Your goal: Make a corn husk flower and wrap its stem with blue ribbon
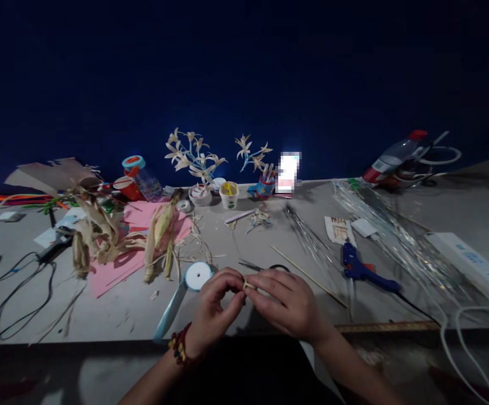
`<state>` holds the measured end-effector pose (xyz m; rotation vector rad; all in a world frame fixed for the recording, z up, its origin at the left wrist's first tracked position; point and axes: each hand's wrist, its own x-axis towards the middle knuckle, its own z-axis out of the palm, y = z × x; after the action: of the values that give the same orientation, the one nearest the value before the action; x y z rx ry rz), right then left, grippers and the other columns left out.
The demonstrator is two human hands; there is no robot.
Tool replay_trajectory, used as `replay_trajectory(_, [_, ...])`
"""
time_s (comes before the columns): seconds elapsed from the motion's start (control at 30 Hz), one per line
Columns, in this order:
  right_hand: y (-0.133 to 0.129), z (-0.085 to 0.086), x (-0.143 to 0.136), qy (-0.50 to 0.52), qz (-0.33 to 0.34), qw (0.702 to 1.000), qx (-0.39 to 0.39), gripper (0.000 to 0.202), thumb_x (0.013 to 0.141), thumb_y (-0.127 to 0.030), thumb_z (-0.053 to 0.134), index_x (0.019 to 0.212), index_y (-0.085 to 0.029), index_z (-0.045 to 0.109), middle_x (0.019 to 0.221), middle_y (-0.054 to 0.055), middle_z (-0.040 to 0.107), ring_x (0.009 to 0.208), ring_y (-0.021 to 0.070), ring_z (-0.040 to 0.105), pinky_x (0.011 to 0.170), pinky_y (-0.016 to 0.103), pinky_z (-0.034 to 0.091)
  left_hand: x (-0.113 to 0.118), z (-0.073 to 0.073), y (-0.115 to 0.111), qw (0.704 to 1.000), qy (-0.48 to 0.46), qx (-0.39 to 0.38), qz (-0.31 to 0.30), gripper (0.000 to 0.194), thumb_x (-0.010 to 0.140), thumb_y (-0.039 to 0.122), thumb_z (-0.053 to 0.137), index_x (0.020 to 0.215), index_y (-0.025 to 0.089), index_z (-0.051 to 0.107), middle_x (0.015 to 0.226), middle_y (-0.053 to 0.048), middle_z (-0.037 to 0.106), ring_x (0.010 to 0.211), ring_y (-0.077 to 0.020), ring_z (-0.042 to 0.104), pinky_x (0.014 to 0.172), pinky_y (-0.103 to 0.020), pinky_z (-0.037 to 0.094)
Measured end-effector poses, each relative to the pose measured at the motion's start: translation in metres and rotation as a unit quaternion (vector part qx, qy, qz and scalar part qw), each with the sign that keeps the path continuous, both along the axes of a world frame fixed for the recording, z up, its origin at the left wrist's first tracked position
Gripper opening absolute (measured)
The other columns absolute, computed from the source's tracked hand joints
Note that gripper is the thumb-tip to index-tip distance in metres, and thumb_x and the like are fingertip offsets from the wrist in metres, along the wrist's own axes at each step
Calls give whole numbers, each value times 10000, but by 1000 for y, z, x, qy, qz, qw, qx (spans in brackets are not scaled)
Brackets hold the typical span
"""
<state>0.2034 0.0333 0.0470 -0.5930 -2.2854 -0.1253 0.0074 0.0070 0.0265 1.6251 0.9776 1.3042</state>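
My left hand (220,301) and my right hand (285,301) meet over the table's front part, fingertips almost touching. Between them is a small pale piece (249,285), perhaps husk, pinched by the fingers of both hands. A beaded bracelet circles my left wrist. Just left of my left hand lies a roll of light blue ribbon (198,276), its loose end hanging toward the front edge. Scissors (250,265) lie behind my hands, their handles partly hidden by my right hand.
Dried corn husks (96,230) lie on pink paper (101,279) at left. Husk flowers (194,154) stand at the back near a white cup (229,197). At right are a blue glue gun (365,273), thin wires (309,233), a stick (307,274) and a power strip (472,264).
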Motion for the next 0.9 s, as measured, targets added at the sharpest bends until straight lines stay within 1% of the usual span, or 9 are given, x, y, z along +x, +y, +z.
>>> replay_trajectory(0.17, [0, 5, 0, -7, 4, 1000, 6, 159, 956, -142, 584, 1017, -202, 718, 1003, 68, 799, 931, 203, 715, 733, 319, 596, -7, 10, -3, 998, 61, 25, -15, 57, 922, 144, 595, 939, 186, 630, 913, -70, 650, 861, -190, 609, 781, -311, 501])
replay_trajectory(0.37, [0, 1, -5, 18, 15, 1000, 2, 130, 939, -135, 622, 1018, -195, 705, 989, 64, 801, 923, 205, 710, 728, 326, 598, -12, 16, -2, 999, 40, 8, -6, 162, 958, 195, 580, 812, 183, 649, 820, -59, 647, 832, -189, 615, 756, -299, 492])
replay_trajectory(0.43, [0, -2, -6, 46, 38, 998, -20, 166, 948, -135, 594, 1068, -194, 693, 982, 75, 795, 920, 201, 703, 727, 326, 598, -11, 13, -3, 1000, 4, -26, -12, 167, 948, 222, 614, 792, 177, 655, 820, -58, 642, 796, -178, 610, 725, -286, 498])
replay_trajectory(0.5, [1, -5, -6, 77, 67, 993, -53, 209, 962, -140, 542, 1110, -184, 683, 1005, 94, 785, 928, 208, 692, 732, 342, 603, -9, 7, -4, 992, -76, -95, -38, 151, 937, 261, 642, 817, 172, 663, 848, -54, 630, 749, -159, 603, 678, -269, 507])
replay_trajectory(0.57, [0, -8, -8, 99, 81, 988, -82, 234, 964, -145, 520, 1129, -179, 683, 1049, 109, 770, 958, 221, 675, 755, 366, 604, -6, 0, -5, 968, -170, -172, -69, 126, 913, 297, 683, 889, 174, 678, 894, -52, 626, 723, -143, 599, 643, -256, 518])
replay_trajectory(0.63, [-1, -10, -9, 122, 77, 984, -105, 231, 964, -156, 530, 1122, -202, 693, 1074, 103, 753, 982, 222, 663, 786, 381, 598, -3, -4, -6, 942, -233, -221, -96, 160, 886, 308, 722, 977, 180, 694, 940, -58, 646, 738, -141, 611, 658, -260, 536])
replay_trajectory(0.77, [-5, -13, -13, 182, 55, 972, -139, 212, 967, -194, 549, 1085, -254, 714, 1067, 87, 713, 987, 219, 661, 825, 409, 574, 0, -3, -4, 919, -270, -257, -129, 224, 864, 294, 754, 1052, 177, 717, 916, -72, 697, 745, -153, 641, 679, -276, 559])
replay_trajectory(0.83, [-7, -15, -13, 194, 47, 969, -147, 221, 951, -184, 562, 1085, -257, 722, 1061, 88, 695, 986, 225, 659, 832, 416, 565, -1, 0, -3, 923, -262, -255, -121, 235, 845, 293, 773, 1042, 172, 730, 901, -77, 710, 736, -157, 647, 660, -273, 566])
replay_trajectory(0.9, [-9, -16, -13, 202, 35, 967, -152, 238, 927, -157, 576, 1081, -259, 726, 1047, 85, 681, 962, 225, 659, 818, 411, 566, -2, 3, -2, 938, -237, -236, -92, 225, 837, 291, 781, 1023, 170, 744, 929, -87, 723, 741, -157, 651, 661, -269, 571])
